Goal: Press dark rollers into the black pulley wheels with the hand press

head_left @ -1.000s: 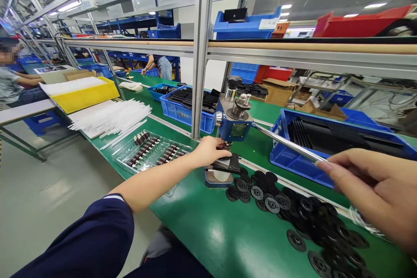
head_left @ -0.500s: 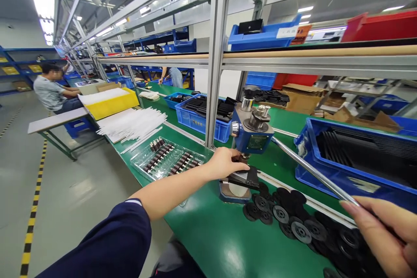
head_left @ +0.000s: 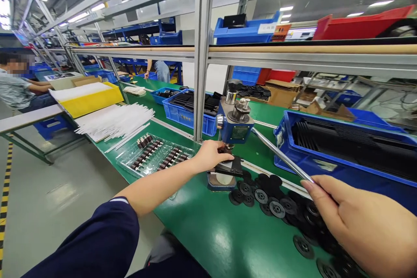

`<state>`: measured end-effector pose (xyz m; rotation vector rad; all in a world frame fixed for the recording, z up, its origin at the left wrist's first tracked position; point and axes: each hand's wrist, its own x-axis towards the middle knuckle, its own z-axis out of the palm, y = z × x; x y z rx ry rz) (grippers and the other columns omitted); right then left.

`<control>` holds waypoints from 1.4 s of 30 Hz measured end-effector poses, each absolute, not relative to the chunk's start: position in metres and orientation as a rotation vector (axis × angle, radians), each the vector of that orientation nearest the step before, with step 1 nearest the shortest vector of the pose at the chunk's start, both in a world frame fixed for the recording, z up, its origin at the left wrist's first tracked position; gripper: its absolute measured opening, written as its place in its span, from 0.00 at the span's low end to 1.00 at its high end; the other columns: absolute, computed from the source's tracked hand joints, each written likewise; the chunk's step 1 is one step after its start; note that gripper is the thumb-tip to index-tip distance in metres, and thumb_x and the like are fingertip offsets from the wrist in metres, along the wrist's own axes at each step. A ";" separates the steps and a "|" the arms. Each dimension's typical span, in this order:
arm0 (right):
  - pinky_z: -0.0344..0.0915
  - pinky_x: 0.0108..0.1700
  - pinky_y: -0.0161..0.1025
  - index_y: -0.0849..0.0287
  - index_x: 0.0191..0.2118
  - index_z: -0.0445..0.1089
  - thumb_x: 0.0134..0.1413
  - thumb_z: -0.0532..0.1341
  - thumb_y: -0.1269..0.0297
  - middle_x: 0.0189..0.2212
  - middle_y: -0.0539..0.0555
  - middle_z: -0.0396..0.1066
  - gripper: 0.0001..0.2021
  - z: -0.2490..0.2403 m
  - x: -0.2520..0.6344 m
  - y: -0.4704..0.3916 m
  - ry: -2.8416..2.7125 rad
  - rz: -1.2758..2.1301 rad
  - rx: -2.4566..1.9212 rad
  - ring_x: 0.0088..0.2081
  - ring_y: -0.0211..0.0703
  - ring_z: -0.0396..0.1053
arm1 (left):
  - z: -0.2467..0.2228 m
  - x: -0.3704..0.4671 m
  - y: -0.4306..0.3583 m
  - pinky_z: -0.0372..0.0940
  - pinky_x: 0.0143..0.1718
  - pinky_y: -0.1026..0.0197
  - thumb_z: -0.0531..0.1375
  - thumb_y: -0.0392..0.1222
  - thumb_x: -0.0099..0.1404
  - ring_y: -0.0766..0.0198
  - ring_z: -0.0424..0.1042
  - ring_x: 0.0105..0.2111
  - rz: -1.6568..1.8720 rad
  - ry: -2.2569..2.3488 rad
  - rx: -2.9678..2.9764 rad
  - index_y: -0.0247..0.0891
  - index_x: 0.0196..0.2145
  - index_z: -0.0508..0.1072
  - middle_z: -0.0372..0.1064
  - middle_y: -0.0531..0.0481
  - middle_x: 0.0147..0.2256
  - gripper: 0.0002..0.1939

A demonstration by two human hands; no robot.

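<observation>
A small blue arbor press (head_left: pixel 235 124) stands on the green bench, with a black plate on its bed. At the bed, just beneath the ram, my left hand (head_left: pixel 210 156) has thumb and fingers pinched together. A small dark brown piece shows at the fingertips, mostly hidden by them. My right hand (head_left: pixel 355 213) is wrapped around the outer end of the steel lever (head_left: pixel 280 154), which slopes down to the right from the press. Below that lever lies a heap of black discs (head_left: pixel 276 208), partly covered by my right hand.
Left of the press, a clear plastic tray (head_left: pixel 125 160) carries rows of dark brown rollers. Beyond are white strips (head_left: pixel 117 119) and a yellow box (head_left: pixel 94 102). Blue bins with black parts (head_left: pixel 189 115) stand behind the press and right (head_left: pixel 325 167). A metal post (head_left: pixel 199 61) rises nearby. A co-worker (head_left: pixel 16 82) sits far left.
The view has swung to the right. My right hand, still on the lever, appears closer to the press and more of it shows. My left hand stays at the press bed.
</observation>
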<state>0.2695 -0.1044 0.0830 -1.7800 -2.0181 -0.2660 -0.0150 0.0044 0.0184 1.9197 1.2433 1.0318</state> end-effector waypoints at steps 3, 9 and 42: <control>0.55 0.22 0.39 0.51 0.28 0.68 0.55 0.46 0.39 0.20 0.54 0.69 0.24 0.104 0.265 -0.101 -2.211 -0.034 -1.837 0.20 0.44 0.66 | 0.017 -0.013 0.004 0.64 0.31 0.64 0.67 0.48 0.53 0.58 0.74 0.33 1.072 1.262 1.907 0.33 0.35 0.79 0.78 0.47 0.32 0.15; 0.55 0.19 0.38 0.51 0.31 0.67 0.54 0.42 0.41 0.25 0.54 0.72 0.24 0.100 0.249 -0.107 -2.121 -0.044 -1.872 0.18 0.44 0.65 | 0.013 -0.011 0.004 0.63 0.30 0.65 0.67 0.47 0.55 0.59 0.74 0.33 1.082 1.231 1.919 0.34 0.35 0.79 0.78 0.49 0.32 0.14; 0.53 0.20 0.36 0.53 0.44 0.66 0.65 0.46 0.55 0.21 0.47 0.70 0.14 0.056 0.243 -0.119 -2.139 -0.491 -1.833 0.19 0.44 0.67 | 0.008 -0.009 0.004 0.64 0.33 0.63 0.69 0.48 0.52 0.61 0.71 0.31 1.133 1.315 1.893 0.34 0.35 0.78 0.76 0.48 0.31 0.16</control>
